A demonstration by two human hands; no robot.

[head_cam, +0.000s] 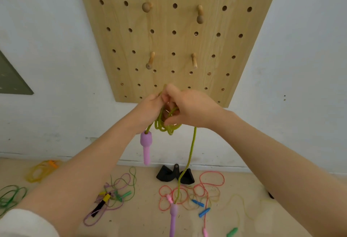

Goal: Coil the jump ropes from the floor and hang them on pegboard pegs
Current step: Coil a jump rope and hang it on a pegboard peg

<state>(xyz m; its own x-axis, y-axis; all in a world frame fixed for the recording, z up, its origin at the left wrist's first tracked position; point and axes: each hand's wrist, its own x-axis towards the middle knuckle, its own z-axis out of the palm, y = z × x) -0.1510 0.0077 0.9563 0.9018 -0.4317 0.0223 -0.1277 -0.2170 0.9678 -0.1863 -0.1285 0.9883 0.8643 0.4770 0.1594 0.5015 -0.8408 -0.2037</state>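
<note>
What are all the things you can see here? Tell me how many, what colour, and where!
pegboard: one, light wood, on the white wall.
pegs: four, wooden, stuck in the pegboard, nothing hanging on them.
green jump rope: one, yellow-green with lilac handles, partly coiled in both hands; one handle hangs below the hands, the other is down by the floor.
other jump ropes: several, red, purple, green and yellow, loose on the floor.
black object: one, on the floor by the wall.
left hand: grips the coils.
right hand: pinches the rope at the coil.
</note>
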